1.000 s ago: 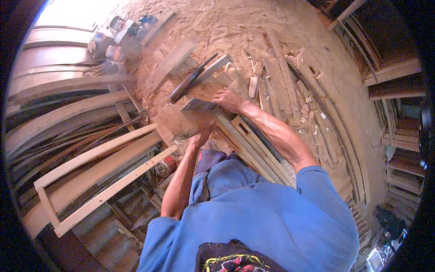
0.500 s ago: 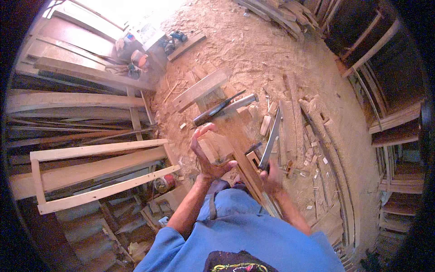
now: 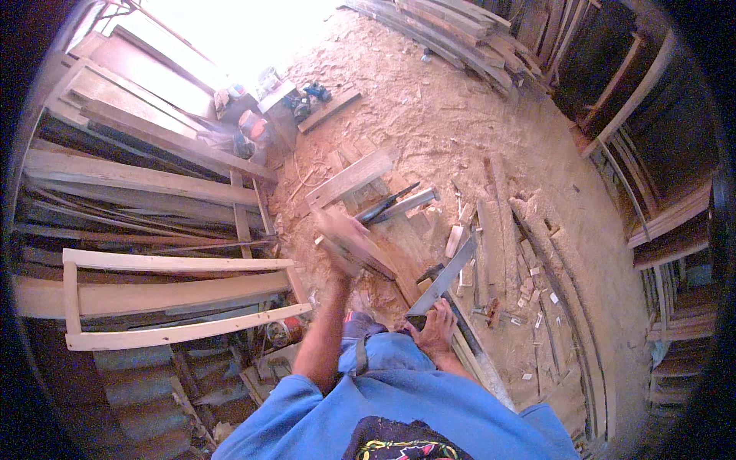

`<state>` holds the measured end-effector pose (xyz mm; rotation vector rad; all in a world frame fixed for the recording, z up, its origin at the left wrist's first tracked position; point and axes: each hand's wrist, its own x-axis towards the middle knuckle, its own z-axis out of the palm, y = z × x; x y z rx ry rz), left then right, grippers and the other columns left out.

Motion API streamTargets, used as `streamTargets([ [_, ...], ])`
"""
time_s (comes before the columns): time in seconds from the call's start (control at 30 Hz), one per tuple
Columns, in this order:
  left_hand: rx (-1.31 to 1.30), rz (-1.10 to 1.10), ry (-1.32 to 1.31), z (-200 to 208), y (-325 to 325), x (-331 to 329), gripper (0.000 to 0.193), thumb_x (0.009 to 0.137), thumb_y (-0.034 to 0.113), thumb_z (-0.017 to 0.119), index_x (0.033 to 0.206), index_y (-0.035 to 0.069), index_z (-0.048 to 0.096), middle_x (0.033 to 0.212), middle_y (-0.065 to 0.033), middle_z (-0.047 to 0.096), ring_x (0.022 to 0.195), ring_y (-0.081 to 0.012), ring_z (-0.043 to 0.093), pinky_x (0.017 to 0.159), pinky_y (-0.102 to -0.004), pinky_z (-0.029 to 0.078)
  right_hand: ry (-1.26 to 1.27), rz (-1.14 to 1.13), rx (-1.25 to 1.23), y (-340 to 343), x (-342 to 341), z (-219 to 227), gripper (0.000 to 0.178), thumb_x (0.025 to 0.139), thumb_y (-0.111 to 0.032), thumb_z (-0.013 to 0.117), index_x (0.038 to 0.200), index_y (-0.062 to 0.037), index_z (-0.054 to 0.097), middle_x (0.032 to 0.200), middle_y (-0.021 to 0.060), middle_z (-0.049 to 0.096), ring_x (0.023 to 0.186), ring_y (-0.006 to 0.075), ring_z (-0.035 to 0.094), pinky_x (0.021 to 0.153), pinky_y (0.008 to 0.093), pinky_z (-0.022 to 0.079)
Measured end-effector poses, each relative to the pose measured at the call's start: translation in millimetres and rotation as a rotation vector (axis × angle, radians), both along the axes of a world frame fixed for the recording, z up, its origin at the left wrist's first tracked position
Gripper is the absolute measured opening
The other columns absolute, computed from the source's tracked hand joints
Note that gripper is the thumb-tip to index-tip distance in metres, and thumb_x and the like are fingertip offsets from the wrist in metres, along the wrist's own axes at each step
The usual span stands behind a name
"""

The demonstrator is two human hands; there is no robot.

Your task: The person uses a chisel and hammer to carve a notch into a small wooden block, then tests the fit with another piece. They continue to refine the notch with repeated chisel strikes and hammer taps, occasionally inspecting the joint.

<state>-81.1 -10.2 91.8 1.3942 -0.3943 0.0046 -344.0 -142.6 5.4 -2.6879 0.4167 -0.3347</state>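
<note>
My left hand (image 3: 342, 259), smeared by motion, is raised at the left of the long wooden beam (image 3: 409, 290) before me. It grips a short pale wooden block (image 3: 360, 239), also blurred and tilted. Near my waist, my right hand (image 3: 437, 328) is closed on the dark handle of a handsaw (image 3: 446, 282). Its flat metal blade points up and to the right, across the beam. Beyond the hands, a chisel-like tool with a dark handle (image 3: 387, 202) lies on the wood, alongside a pale metal-looking bar (image 3: 410, 201).
A light wooden frame (image 3: 184, 264) rests on stacked timber to the left. A red tin (image 3: 284, 330) stands near its corner. Planks (image 3: 452, 34) are piled at the far right. Sawdust and offcuts (image 3: 529, 287) cover the floor at the right.
My right hand has come down and left toward my waist, and the saw blade leans further right. My left hand has lifted the block slightly up and left, its fingers now closed round it.
</note>
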Motion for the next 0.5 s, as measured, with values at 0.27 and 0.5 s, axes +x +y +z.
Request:
streamTargets([
  [0.27,0.141,0.121,-0.189,63.6,-41.4,26.0,0.039,0.083,0.021,0.074,0.113,0.004,0.056,0.093,-0.0083,0.063,0.083,-0.0199,0.063,0.07,-0.0368,0.052,-0.014,-0.003,-0.064,-3.4,-1.5,-8.5,0.074,0.072,-0.065,0.072,0.103,-0.0003,0.056,0.125,0.0193,0.045,0.132,0.0413,0.038,0.103,0.0589,0.032],
  [0.5,0.394,0.17,-0.278,202.9,-44.9,23.5,0.073,0.072,0.032,0.084,0.125,0.003,0.044,0.1,-0.0145,0.062,0.091,-0.0294,0.063,0.078,-0.043,0.051,-0.075,0.002,-0.015,-6.1,-4.6,-1.3,0.073,0.072,-0.064,0.074,0.103,-0.0002,0.056,0.123,0.019,0.046,0.131,0.0413,0.038,0.104,0.0595,0.032],
])
